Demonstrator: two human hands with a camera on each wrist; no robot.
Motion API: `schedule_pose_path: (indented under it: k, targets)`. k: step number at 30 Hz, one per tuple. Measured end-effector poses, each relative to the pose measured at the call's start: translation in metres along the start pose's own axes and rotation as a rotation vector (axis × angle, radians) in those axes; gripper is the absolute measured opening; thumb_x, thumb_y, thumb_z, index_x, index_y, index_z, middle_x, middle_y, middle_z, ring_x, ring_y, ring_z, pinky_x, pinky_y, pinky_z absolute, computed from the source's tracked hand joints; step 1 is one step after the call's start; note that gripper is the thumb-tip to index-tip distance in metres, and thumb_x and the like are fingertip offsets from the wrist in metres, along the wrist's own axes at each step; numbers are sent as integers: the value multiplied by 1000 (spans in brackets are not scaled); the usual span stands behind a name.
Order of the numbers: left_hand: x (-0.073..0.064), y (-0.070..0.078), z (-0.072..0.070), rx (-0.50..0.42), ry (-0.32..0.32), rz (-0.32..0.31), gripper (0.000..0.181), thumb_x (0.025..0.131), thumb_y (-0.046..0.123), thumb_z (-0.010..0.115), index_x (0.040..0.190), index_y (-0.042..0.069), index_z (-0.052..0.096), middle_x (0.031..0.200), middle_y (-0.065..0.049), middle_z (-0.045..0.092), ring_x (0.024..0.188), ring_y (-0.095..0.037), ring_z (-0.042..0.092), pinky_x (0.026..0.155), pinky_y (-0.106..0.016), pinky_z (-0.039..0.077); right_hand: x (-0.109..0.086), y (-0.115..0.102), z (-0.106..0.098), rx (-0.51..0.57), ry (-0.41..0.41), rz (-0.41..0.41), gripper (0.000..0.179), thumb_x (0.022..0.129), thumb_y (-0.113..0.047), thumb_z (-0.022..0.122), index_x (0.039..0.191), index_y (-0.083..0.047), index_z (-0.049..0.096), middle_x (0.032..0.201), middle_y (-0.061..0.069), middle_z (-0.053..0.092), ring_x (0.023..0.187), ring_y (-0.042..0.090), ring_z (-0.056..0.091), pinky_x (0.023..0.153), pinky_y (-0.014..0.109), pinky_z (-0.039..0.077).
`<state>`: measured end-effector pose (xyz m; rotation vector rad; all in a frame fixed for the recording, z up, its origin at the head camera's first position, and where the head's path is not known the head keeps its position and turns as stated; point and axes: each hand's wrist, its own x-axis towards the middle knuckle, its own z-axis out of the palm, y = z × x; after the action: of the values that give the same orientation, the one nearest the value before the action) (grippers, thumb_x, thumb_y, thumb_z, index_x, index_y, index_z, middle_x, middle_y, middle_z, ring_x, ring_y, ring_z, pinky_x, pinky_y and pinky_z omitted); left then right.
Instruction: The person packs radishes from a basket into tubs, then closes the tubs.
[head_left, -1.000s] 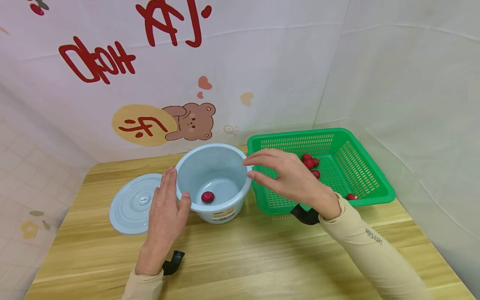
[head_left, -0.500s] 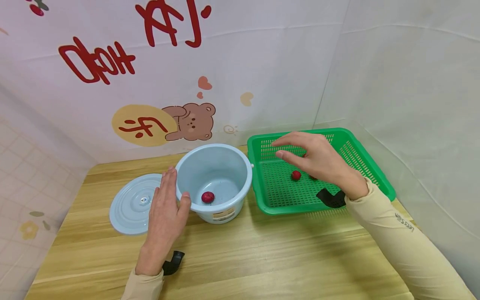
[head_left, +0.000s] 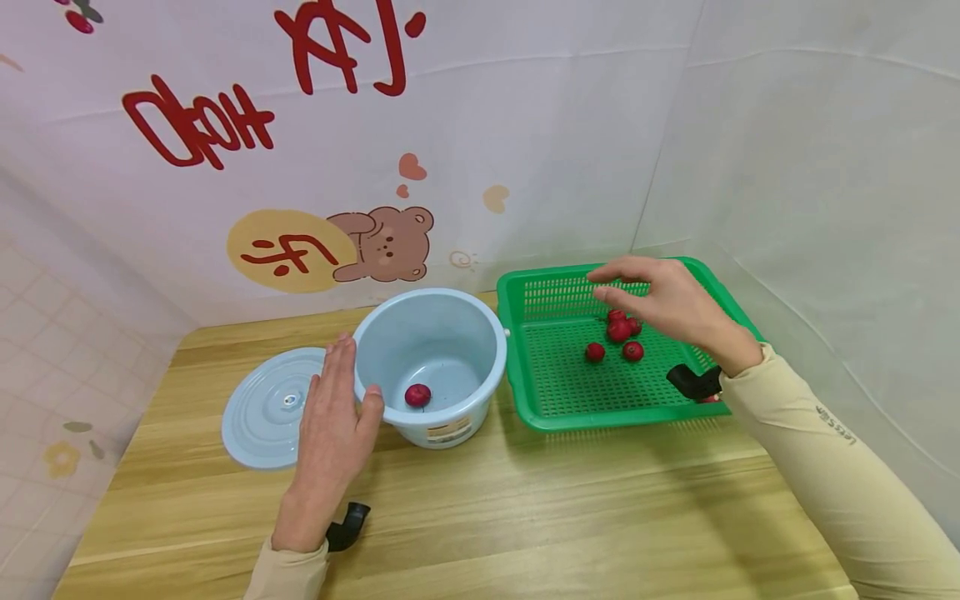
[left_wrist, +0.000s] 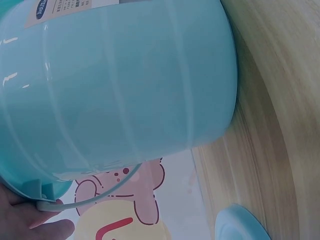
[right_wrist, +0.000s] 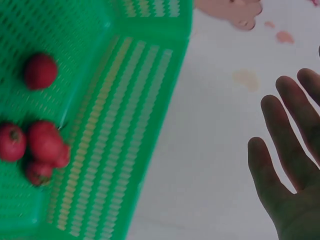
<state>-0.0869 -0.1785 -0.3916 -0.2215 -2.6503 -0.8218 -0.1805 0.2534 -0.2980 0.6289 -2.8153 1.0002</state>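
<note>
Below right fingers (head_left: 628,267) — red radishes (head_left: 618,331)

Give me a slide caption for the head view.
Left grip at the rim of a blue bucket holding one radish; right grip, open, raised over a green basket with more radishes.

White printed wall cloth (head_left: 570,142) behind a wood-grain surface (head_left: 487,517), with a light blue round lid (head_left: 262,408) lying flat at the left.
On the cloth, in brown, a bear (head_left: 393,242) close beside a yellow disc (head_left: 288,223), with one red character (head_left: 281,271) on it; higher up, larger red lettering (head_left: 392,50). Above the bear, two pinkish hearts (head_left: 412,167) of unequal size; more to the right, one pale yellow heart (head_left: 496,198), and below it a thin spiral mark (head_left: 462,258). In the upper left corner, red cherries (head_left: 79,22), partly cut by the edge. Along the left side, a faint grid pattern (head_left: 45,333) and a small yellow flower (head_left: 62,459) with greyish leaves (head_left: 77,427).
</note>
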Motion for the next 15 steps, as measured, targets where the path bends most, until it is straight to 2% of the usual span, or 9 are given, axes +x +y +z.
schedule_pose_path:
  k: [8,15]
  targets:
    - [0,0,0,-1,-8,-7,66,103,27,46,162,2,29,169,-13,28,156,-36,22,120,-68,22,0,41,-8,68,-58,112,42,100,-46,66,132,-20,71,135,1,67,126,30,59,105,55,44]
    - [0,0,1,-3,-1,-5,66,103,26,47,162,1,30,169,-14,29,156,-35,23,119,-68,22,4,73,-13,146,-137,216,51,100,-47,65,139,-14,66,139,7,65,128,30,60,105,50,45]
